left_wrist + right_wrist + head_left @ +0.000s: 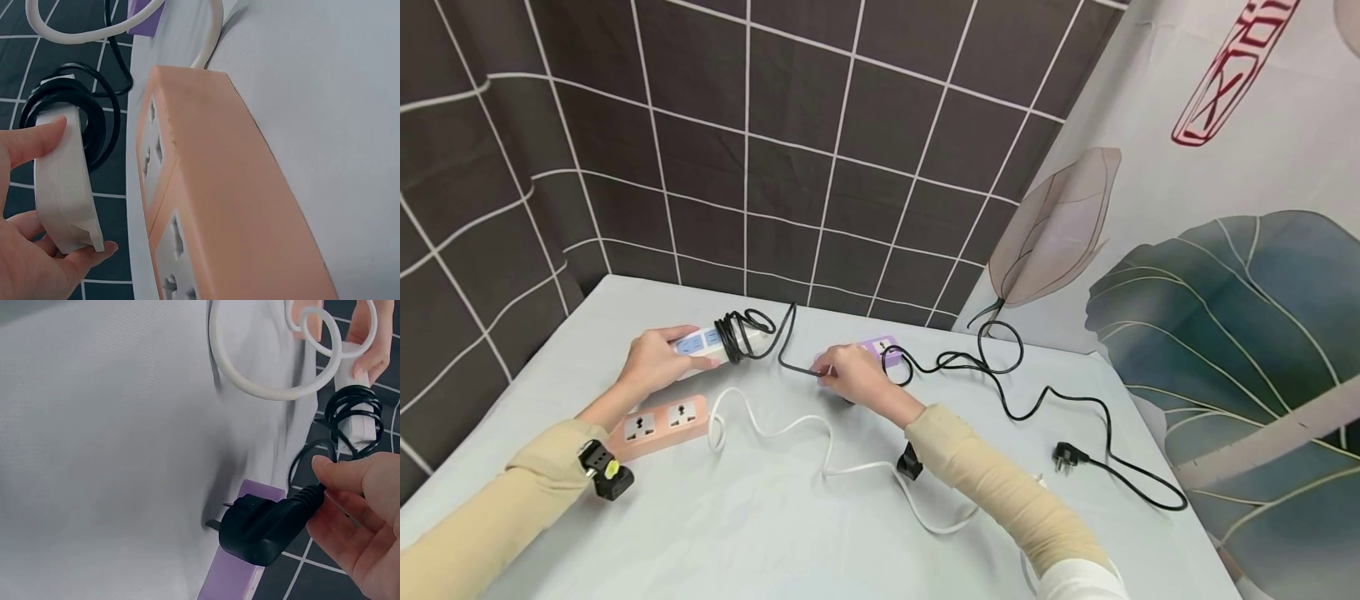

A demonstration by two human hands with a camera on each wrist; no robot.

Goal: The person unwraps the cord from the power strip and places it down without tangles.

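My left hand (657, 362) grips one end of a white power strip (688, 343) with blue socket faces. Black cord (730, 340) is wound in several turns round the strip's other end. From those turns the cord runs right to my right hand (853, 372), whose thumb and fingers pinch it at the neck of a black plug (259, 530). The plug's prongs point away from the fingers in the right wrist view. Behind the right hand lies a purple power strip (878, 344), partly hidden. A peach power strip (658, 428) lies beside my left wrist.
White cord (857, 469) snakes from the peach strip across the table (760, 533), passing under my right arm. Another black cord (1078, 398) loops from the purple strip to a second black plug (1066, 455) at the right. A dark tiled backdrop (790, 167) stands behind.
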